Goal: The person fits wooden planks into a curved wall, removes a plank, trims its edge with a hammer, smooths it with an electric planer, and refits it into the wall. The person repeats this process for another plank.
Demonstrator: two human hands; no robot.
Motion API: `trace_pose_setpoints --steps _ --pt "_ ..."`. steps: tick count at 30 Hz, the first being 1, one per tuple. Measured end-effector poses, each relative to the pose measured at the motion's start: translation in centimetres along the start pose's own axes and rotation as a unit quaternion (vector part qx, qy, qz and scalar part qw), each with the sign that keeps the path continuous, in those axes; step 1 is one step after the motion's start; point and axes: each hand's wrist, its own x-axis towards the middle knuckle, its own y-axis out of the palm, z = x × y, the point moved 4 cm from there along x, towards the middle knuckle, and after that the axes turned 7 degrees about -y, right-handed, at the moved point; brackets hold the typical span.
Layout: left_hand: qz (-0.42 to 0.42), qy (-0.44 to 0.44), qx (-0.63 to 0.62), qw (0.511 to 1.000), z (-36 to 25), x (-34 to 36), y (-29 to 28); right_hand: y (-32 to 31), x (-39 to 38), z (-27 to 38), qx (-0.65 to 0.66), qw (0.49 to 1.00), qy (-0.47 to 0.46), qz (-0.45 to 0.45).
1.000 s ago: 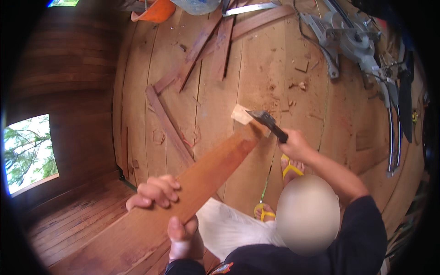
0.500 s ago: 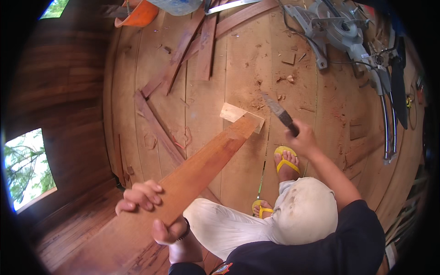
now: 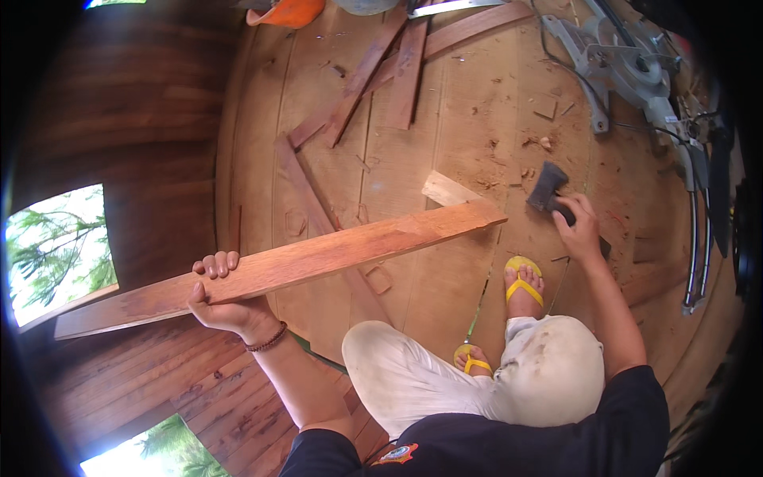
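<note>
A long reddish plank (image 3: pixel 350 250) slants across the view, its right end over a pale wood offcut (image 3: pixel 447 188) on the floor. My left hand (image 3: pixel 226 296) grips the plank toward its left end, fingers over the far edge and thumb at the near one. A dark hatchet (image 3: pixel 545 188) is at floor level just right of the plank's end, and my right hand (image 3: pixel 579 228) is closed on its handle; whether the head touches the boards I cannot tell.
Loose reddish strips (image 3: pixel 366 71) and wood scraps lie on the board floor (image 3: pixel 409 294). A grey saw machine (image 3: pixel 636 79) with rails stands at the right. An orange container (image 3: pixel 282 12) is at the back. Wooden walls with openings are at the left.
My left hand has moved left and up, swinging the plank flatter across the view. My right hand has turned the hatchet and brought it right of the plank's end, away from the offcut.
</note>
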Motion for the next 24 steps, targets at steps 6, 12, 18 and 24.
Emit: trace_pose_setpoints --steps 6,12,18,24 --pt "0.047 -0.045 -0.071 0.995 1.8 0.0 0.4 0.3 6.8 8.7 0.247 0.947 -0.049 0.199" --pt "0.086 -0.045 -0.108 0.989 1.9 0.1 2.4 0.2 6.5 10.0 0.312 0.899 0.092 0.294" --pt "0.109 -0.035 -0.116 0.987 -5.9 0.6 9.5 -3.6 6.5 14.0 0.386 0.899 0.159 0.131" --pt "0.208 0.017 -0.038 0.977 -21.1 0.6 23.0 -13.7 4.1 15.4 0.231 0.939 0.252 -0.023"
